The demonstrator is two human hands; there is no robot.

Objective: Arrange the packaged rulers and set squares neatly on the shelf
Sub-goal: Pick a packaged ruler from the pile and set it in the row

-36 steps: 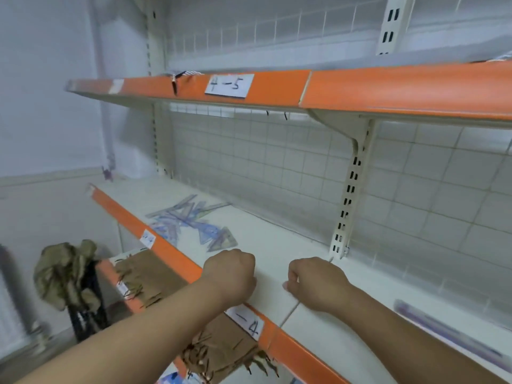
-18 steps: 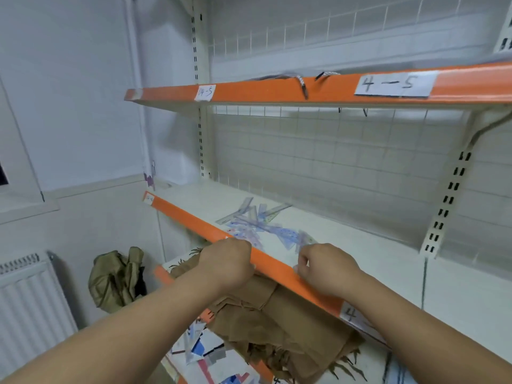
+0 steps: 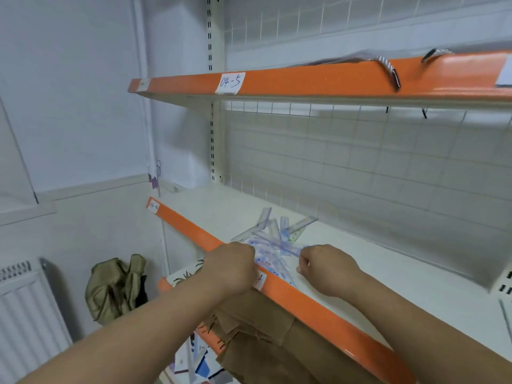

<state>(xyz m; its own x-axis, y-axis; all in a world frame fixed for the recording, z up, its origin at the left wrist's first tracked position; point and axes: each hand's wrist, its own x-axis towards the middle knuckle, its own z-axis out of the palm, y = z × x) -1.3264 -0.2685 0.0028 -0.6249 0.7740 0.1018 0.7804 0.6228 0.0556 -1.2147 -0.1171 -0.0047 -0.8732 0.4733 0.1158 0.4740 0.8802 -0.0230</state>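
Observation:
A loose, crisscrossed pile of clear packaged rulers and set squares [image 3: 277, 239] lies on the white middle shelf [image 3: 388, 273], close behind its orange front edge. My left hand [image 3: 232, 268] rests curled over that orange edge, just left of the pile. My right hand [image 3: 328, 268] sits on the shelf at the pile's right side, fingers curled, its fingertips touching the nearest packets. The frame does not show whether either hand pinches a packet.
An orange-edged upper shelf [image 3: 318, 79] labelled 04-5 hangs overhead. Brown fringed fabric [image 3: 263, 342] lies on the lower shelf. An olive bag [image 3: 116, 286] and a radiator [image 3: 25, 314] stand at the lower left by the wall.
The view has swung left along the shelf. Both hands have travelled left with it and now sit right at the pile of rulers, which was farther off a second ago.

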